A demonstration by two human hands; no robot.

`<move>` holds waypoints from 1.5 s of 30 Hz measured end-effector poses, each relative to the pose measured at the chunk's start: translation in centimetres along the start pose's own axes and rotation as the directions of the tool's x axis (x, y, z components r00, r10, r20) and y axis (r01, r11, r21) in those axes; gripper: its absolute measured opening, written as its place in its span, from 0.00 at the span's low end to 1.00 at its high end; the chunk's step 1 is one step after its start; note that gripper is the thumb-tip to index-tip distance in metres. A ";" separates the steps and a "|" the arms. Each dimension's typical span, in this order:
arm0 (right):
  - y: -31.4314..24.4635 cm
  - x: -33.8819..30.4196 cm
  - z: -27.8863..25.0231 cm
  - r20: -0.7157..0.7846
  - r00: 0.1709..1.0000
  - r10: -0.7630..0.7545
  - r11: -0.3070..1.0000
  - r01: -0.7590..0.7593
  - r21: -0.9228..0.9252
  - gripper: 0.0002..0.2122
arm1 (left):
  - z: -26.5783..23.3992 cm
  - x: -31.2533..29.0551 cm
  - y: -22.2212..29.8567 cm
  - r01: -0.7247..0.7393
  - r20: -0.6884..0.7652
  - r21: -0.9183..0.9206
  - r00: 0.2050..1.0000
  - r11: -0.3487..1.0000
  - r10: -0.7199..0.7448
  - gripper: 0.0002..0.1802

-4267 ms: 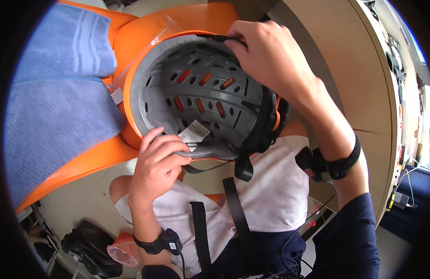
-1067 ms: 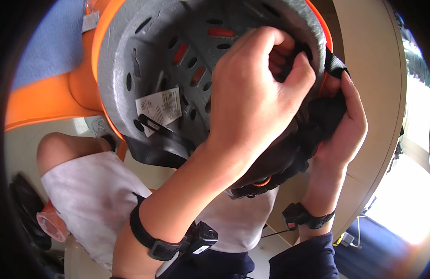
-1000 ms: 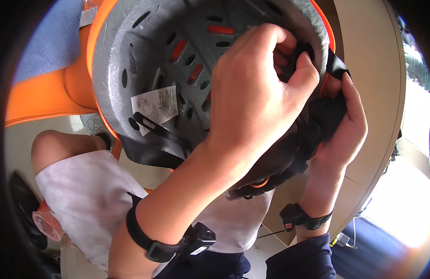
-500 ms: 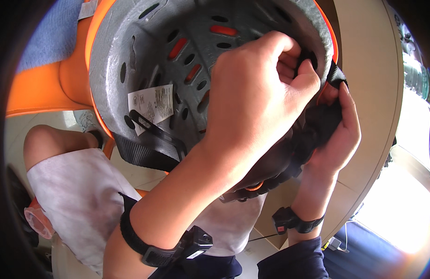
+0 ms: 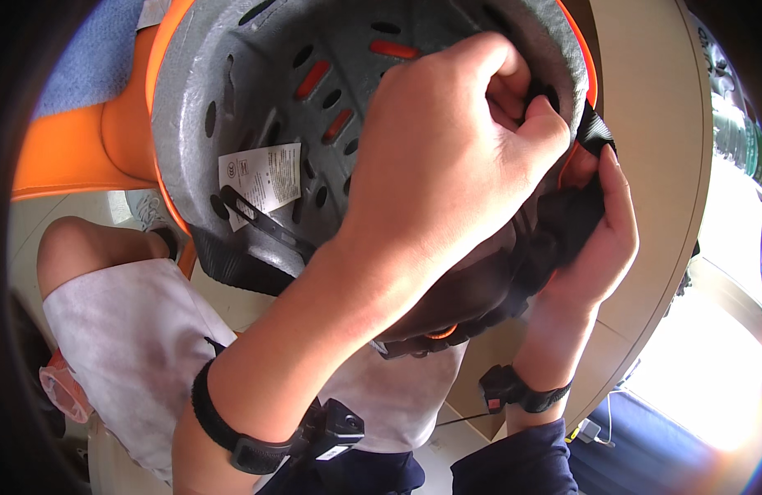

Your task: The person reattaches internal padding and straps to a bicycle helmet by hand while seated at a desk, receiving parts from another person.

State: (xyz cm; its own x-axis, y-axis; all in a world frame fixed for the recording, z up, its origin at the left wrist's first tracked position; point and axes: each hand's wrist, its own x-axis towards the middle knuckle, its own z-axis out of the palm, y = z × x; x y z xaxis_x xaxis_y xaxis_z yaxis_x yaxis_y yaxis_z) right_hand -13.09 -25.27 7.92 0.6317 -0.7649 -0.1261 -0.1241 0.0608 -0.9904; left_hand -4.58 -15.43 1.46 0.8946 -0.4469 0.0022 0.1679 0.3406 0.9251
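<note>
A helmet with an orange shell and grey foam lining (image 5: 187, 107) lies with its inside toward me. My left hand (image 5: 459, 148) reaches across the opening, its fingers curled and thumb bent at a dark hole by the right rim; whatever they pinch is hidden. Outside that rim, my right hand (image 5: 608, 239) presses a black strap (image 5: 594, 132) between thumb and fingers. Another wide black strap (image 5: 237, 264) hangs at the lower left rim. A black plastic strip (image 5: 270, 223) crosses a white label (image 5: 270, 173). Black padding (image 5: 472, 289) bulges below my left hand.
A pale curved tabletop (image 5: 657, 165) runs along the right. Behind the helmet at left stand an orange chair (image 5: 84, 153) and blue cloth (image 5: 88, 62). My legs in light shorts (image 5: 134, 338) are below. Clear bottles (image 5: 740, 136) stand at the far right.
The helmet has shifted slightly up and left. My left hand and forearm have moved a little the same way, its fingers still at the right rim. My right hand stays nearly in place.
</note>
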 end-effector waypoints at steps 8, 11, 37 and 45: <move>-1.4 -0.4 -1.3 0.044 0.988 -0.146 0.944 0.153 -0.292 0.07 | -0.7 0.7 0.8 -0.054 0.014 0.001 0.998 0.999 0.054 0.10; -1.8 -0.9 -1.9 0.192 0.975 -0.112 0.933 0.170 -0.318 0.10 | -0.7 0.8 0.6 -0.068 0.025 -0.007 0.997 0.998 0.068 0.10; 1.8 -3.1 -2.3 -0.029 0.982 0.187 0.927 -0.167 0.335 0.15 | -3.3 -7.7 3.6 -0.160 0.538 0.644 0.790 0.748 -0.295 0.17; 1.7 -6.0 -2.1 -0.034 0.987 -0.154 0.987 0.156 0.037 0.31 | -3.1 -7.9 5.0 0.037 0.480 0.640 0.761 0.767 -0.437 0.26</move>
State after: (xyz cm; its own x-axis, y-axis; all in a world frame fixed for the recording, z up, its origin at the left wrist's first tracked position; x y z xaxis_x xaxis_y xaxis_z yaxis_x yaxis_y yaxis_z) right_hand -18.67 -21.95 7.09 0.6172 -0.7863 0.0303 0.0042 -0.0351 -0.9994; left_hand -9.46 -7.60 4.90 0.4087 -0.8856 -0.2207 -0.1029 -0.2849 0.9530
